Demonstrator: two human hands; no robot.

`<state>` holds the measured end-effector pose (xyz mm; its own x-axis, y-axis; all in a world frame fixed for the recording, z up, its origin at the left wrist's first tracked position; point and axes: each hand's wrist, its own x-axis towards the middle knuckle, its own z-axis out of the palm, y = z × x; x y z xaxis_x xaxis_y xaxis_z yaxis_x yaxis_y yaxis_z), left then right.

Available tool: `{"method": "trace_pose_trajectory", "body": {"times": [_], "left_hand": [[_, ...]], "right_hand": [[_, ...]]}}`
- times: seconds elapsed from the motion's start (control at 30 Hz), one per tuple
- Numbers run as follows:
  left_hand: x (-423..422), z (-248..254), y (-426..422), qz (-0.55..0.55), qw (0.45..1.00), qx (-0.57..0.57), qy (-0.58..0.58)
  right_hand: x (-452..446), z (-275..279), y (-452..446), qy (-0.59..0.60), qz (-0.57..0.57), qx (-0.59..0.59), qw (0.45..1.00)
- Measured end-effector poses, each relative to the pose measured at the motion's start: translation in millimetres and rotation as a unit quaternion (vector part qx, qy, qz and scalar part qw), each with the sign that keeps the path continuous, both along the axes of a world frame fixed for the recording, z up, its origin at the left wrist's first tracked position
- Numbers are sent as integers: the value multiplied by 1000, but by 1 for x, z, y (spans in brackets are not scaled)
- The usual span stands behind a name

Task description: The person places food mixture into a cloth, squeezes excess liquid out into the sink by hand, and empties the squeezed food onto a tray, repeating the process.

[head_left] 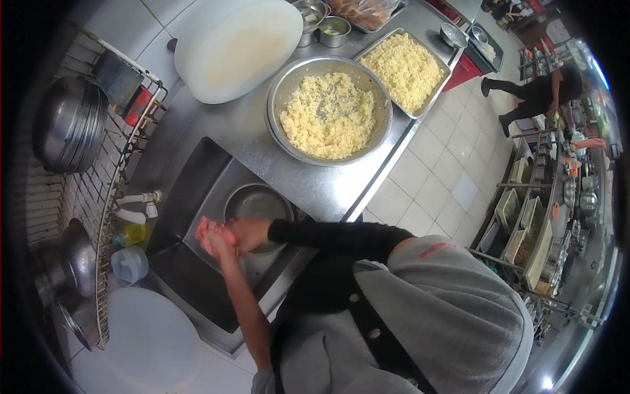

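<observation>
My left hand, with a bare forearm, is over the dark metal sink. Its fingers look closed, and a pinkish-red patch shows at them; I cannot tell whether that is skin or something held. My right hand, below a black sleeve, presses against the left one and is smeared by motion, its fingers hidden. Behind the hands, a round metal pan lies in the sink. A tap is at the sink's far side.
On the steel counter are a bowl and a tray of yellow crumbly food, plus a white board. Wire rack holds pans. A plastic cup stands beside the sink. Another person is far right.
</observation>
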<state>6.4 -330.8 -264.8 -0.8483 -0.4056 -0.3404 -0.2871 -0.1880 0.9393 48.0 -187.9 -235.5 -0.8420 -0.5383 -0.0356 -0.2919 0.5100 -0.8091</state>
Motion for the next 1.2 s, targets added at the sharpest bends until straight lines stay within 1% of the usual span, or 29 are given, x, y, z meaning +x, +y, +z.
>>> {"method": "trace_pose_trajectory", "body": {"times": [0.03, 0.07, 0.1, 0.2, 0.23, 0.33, 0.37, 0.47, 0.53, 0.57, 0.63, 0.73, 0.77, 0.83, 0.93, 1.03, 1.1, 1.2], "left_hand": [[-3, 3, -10, -16, 998, 50, -18], [-7, 5, -22, -32, 994, 99, -35], [-9, 9, -29, -46, 987, 148, -51], [1, 52, -21, -176, 949, 259, 24], [-5, 47, -25, -184, 951, 247, 27], [-5, 55, -22, -219, 936, 274, 24], [-5, 54, -20, -204, 945, 255, 9], [-4, 43, -13, -162, 965, 199, -45], [-5, 32, -14, -171, 968, 172, -68], [-6, 26, -13, -176, 968, 159, -78], [-5, 15, -12, -182, 974, 123, -59], [-4, 3, -6, -198, 975, 92, -27], [-3, -1, -6, -197, 977, 85, -16], [-1, -4, -9, -199, 979, -3, -49], [-3, -15, -1, -160, 987, 5, -33], [-3, -11, 6, -132, 990, -32, -46], [-1, -14, 8, -125, 990, -20, -58], [-3, -23, 11, -101, 993, -12, -58]], "right_hand": [[-6, 10, 12, -166, 10, -107, 980], [-12, 35, 29, -326, 20, -209, 922], [-17, 52, 40, -473, 30, -303, 827], [-32, 65, 40, -566, 132, -322, 748], [-31, 62, 35, -549, 120, -320, 763], [-26, 50, 16, -497, 72, -232, 833], [-25, 44, 10, -480, 51, -217, 848], [-16, 17, -6, -423, -31, -188, 886], [-7, -7, -19, -374, -101, -184, 903], [-4, -2, -18, -344, -127, -174, 914], [4, 7, -16, -284, -178, -156, 929], [13, -12, -22, -230, -226, -168, 931], [12, -19, -22, -238, -226, -137, 935], [9, -29, -31, -253, -220, -84, 938], [11, -31, -33, -241, -245, -49, 938], [8, -40, -33, -258, -210, -26, 943], [8, -44, -32, -250, -215, -10, 944], [11, -61, -38, -203, -240, -1, 949]]}}
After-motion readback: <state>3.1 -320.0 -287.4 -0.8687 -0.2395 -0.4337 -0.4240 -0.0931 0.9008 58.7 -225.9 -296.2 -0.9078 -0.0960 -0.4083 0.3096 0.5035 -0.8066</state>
